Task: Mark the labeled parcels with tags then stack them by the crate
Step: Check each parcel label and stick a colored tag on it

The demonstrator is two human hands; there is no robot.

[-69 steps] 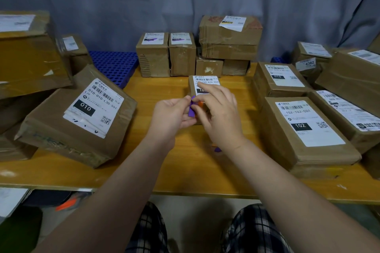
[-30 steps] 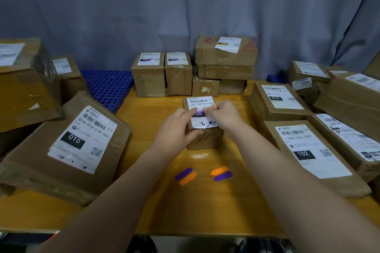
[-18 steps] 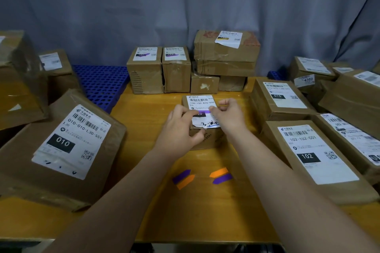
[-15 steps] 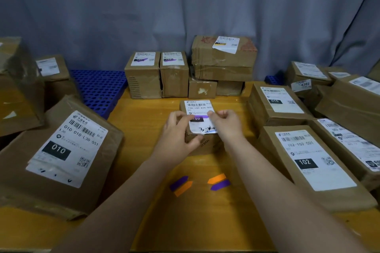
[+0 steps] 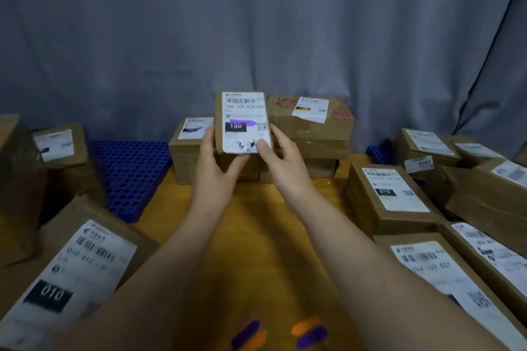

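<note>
Holding the small brown cardboard parcel (image 5: 243, 122) clear of the yellow wooden table (image 5: 256, 236), I have it up over the far end. Its white shipping label faces me, with a purple strip tag (image 5: 245, 123) stuck across the middle. My left hand (image 5: 212, 168) wraps its left edge, thumb under the near face. My right hand (image 5: 281, 162) pinches the lower right corner, thumb on the label and fingers behind.

I judge the box light and stiff, easy enough for one hand. The glossy label looks slick, so the bare cardboard sides are the better hold, squeezed gently to avoid denting.

Beyond it stand a tagged small brown box (image 5: 191, 148) and a stack of larger taped cartons (image 5: 310, 128), with the blue perforated plastic crate (image 5: 131, 177) to their left. Loose purple and orange spare tags (image 5: 248, 333) lie near the table's front edge. Setting the parcel beside the tagged box seems next.
</note>
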